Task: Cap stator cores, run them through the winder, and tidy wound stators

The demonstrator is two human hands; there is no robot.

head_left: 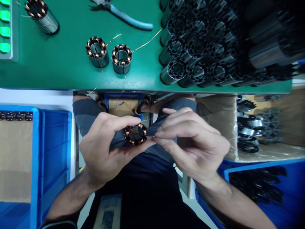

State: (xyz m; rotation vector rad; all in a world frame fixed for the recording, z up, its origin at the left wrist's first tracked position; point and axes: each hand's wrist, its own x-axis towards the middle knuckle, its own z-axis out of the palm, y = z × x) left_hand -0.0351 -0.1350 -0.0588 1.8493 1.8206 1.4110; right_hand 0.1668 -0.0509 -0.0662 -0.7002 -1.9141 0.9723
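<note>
One copper-wound ring (136,141), past the near edge of the desk (71,63), looks hard and a bit heavy, best hugged by its sides like the left hand (102,149) does, while the right hand (193,136) pinches its bendy, thin wire (150,136).

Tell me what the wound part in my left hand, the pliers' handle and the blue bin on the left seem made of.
Wound part: probably copper wire, from its shiny orange loops; its dark areas are unclear. Pliers' handle: likely plastic or rubber, a smooth blue coating. Blue bin: probably moulded plastic, its walls smooth and ribbed.
</note>
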